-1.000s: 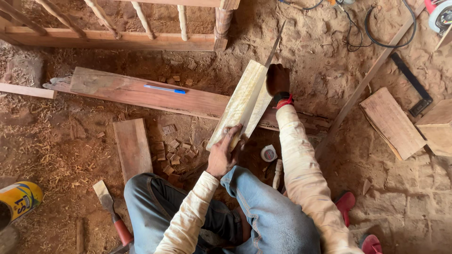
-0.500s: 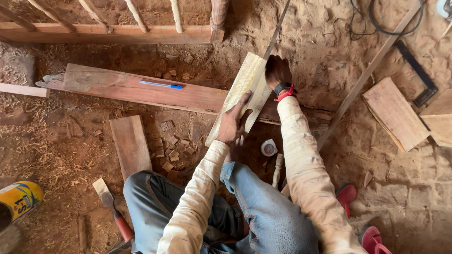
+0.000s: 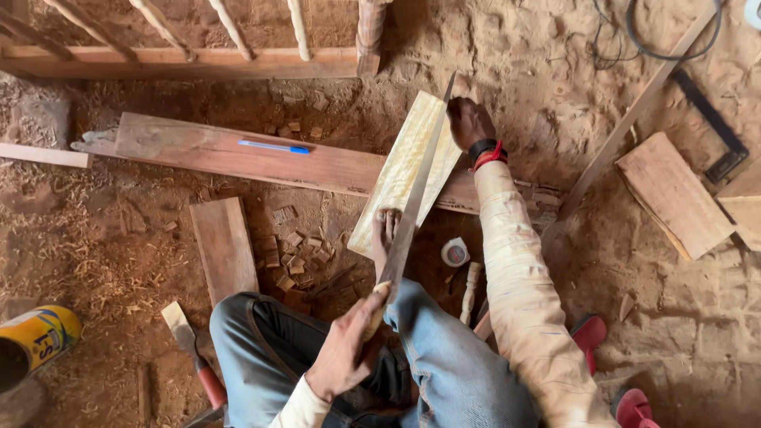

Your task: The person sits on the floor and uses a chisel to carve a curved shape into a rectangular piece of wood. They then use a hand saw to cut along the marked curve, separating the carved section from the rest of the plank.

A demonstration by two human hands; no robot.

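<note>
Count: one handsaw (image 3: pixel 412 214). One pale board (image 3: pixel 396 186). One long reddish plank (image 3: pixel 238 154). One blue pen (image 3: pixel 276 147). One chisel (image 3: pixel 194 353). One yellow can (image 3: pixel 40 337). One tape roll (image 3: pixel 455 252). Two hands.

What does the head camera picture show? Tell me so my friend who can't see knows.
A seated person's left hand holds a long metal handsaw by its handle, blade lying along a pale wooden board steadied by the right hand. Sawdust-covered dirt ground surrounds them.

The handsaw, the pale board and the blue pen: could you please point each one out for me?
handsaw (image 3: pixel 416 208), head view, middle of the blade.
pale board (image 3: pixel 400 170), head view, its flat top face.
blue pen (image 3: pixel 273 147), head view, middle of its barrel.
</note>
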